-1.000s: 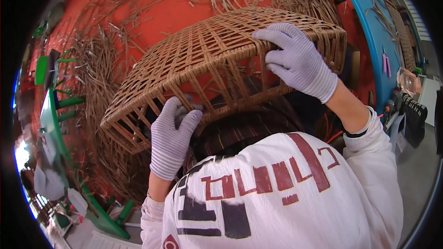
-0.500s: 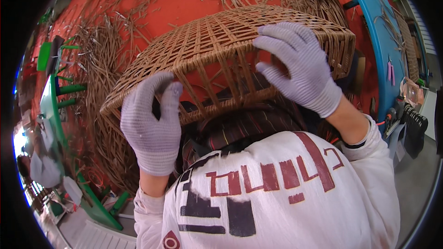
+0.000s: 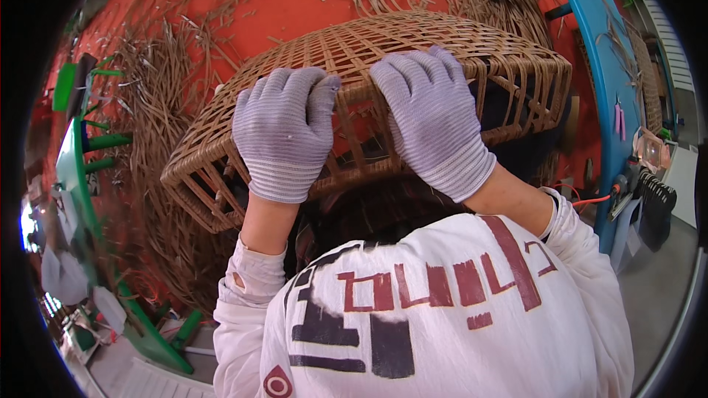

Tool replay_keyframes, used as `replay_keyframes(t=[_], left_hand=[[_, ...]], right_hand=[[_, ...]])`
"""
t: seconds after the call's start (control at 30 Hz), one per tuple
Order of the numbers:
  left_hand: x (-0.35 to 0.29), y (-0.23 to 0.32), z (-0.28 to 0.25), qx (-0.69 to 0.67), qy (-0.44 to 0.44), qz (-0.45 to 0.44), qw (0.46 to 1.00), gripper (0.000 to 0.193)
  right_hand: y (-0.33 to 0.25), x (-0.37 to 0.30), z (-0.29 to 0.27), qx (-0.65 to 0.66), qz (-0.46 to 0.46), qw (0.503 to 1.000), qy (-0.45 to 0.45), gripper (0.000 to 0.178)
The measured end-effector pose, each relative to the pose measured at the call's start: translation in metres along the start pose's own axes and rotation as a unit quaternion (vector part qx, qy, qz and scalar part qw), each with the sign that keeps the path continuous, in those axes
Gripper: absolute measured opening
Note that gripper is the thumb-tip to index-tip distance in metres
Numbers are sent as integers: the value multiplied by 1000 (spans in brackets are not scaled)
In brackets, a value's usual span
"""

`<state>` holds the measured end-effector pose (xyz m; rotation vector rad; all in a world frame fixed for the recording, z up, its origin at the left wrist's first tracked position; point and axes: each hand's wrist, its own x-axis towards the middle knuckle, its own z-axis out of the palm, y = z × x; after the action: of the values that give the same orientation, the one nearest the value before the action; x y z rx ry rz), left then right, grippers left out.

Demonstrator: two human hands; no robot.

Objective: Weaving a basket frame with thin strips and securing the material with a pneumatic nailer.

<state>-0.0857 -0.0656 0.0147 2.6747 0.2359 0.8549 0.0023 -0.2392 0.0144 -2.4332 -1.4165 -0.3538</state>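
Note:
A brown woven wicker basket [image 3: 345,43] lies tilted in front of me, its wide lattice face up and away and its open-slatted side toward my body. My left hand [image 3: 284,136], in a light purple-grey striped glove, wraps its fingers over the basket's near edge, left of the middle. In a matching glove, my right hand [image 3: 435,121] grips the same edge just to the right, fingers lying over the weave. A short stretch of bound edge and upright slats shows between the hands. My fingertips are partly hidden behind the knuckles.
Loose brown strips [image 3: 158,96] are heaped along the left of the red floor [image 3: 254,11], with more scattered at the far side. A blue bench [image 3: 601,44] stands at the right, a green bench [image 3: 87,206] at the left. Near the blue bench runs an orange cable [image 3: 594,200].
Both hands have moved inward along the near edge, the left going right and up, the right going left. Their fingers have closed over the edge. The basket has shifted slightly.

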Motion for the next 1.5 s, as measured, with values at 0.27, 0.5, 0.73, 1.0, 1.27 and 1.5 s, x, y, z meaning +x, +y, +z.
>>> replay_keyframes(t=[0.27,0.5,0.73,1.0,1.27,1.5], left_hand=[[0,-7,-5,-8,19,-2,1000,13],[-3,-11,0,1,32,5,999,16],[-1,-12,2,14,43,11,999,24],[0,-6,0,13,13,1,1000,16],[16,28,19,-89,-32,84,992,15],[15,26,29,-32,-51,78,995,22]], right_hand=[[-6,11,-9,-44,-1,999,-28,50],[-6,15,-3,-47,12,998,-42,46],[-3,16,-4,47,33,998,30,40],[0,-36,-49,289,213,933,-31,30],[7,-22,-35,469,321,820,-69,32],[7,-17,-16,451,316,835,-18,32]])
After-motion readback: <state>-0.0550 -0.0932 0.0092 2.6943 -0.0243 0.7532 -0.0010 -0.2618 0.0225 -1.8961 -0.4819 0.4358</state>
